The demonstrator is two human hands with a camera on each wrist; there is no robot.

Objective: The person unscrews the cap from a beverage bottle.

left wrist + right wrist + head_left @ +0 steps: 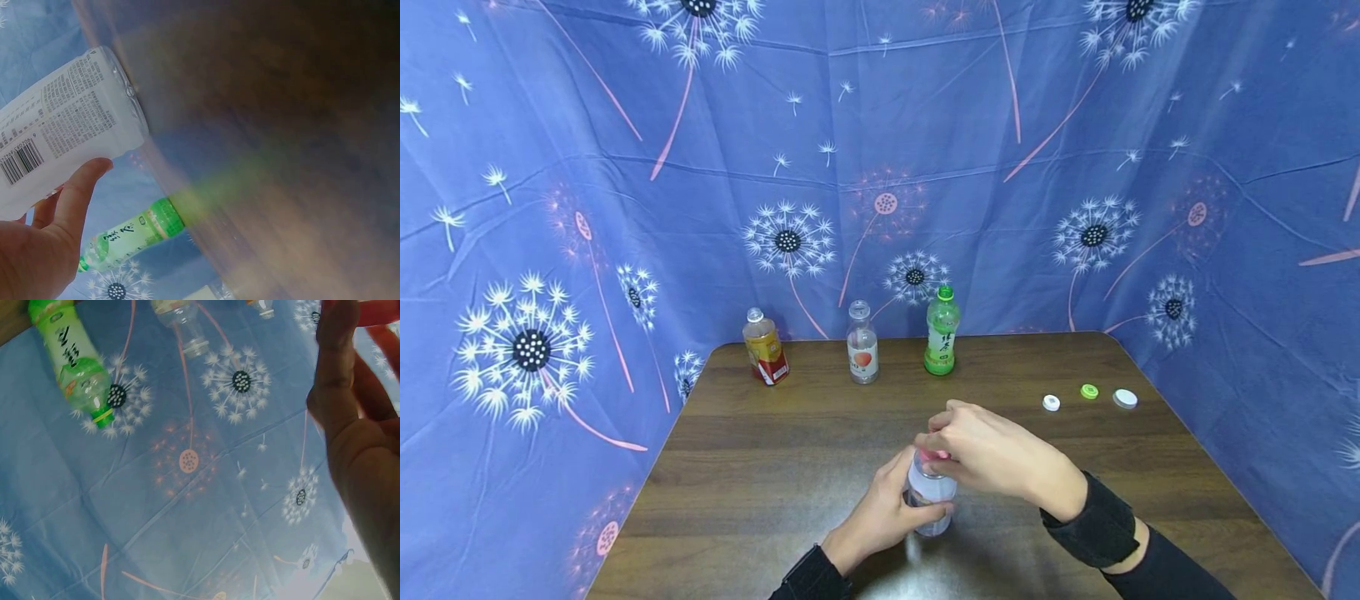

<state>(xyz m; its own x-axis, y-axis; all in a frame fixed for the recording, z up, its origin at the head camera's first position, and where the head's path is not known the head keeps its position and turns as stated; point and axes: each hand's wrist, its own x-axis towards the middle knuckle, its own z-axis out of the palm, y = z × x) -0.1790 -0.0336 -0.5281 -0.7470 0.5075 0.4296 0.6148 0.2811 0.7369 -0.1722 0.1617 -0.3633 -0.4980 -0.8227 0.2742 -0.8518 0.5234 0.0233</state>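
A clear bottle with a pale label point(929, 490) stands near the front middle of the table. My left hand point(880, 510) grips its body, thumb on the near side and fingers at the left. At its top is a pink cap point(933, 456), which my right hand point(992, 450) pinches with bent fingers. Up close in the left wrist view, the bottle's white label point(69, 106) shows fine print and a barcode beside the left hand point(53, 244). The right wrist view catches part of the pink cap point(379, 312) by the right hand point(356, 419); the bottle is outside it.
Along the back edge stand three capless bottles: one with a yellow and red label point(765, 348), a clear one with a peach picture point(862, 346), and a green one point(942, 333). Two white caps point(1051, 403) and a green cap point(1089, 391) lie at the right. Blue cloth point(1000, 250) surrounds the table.
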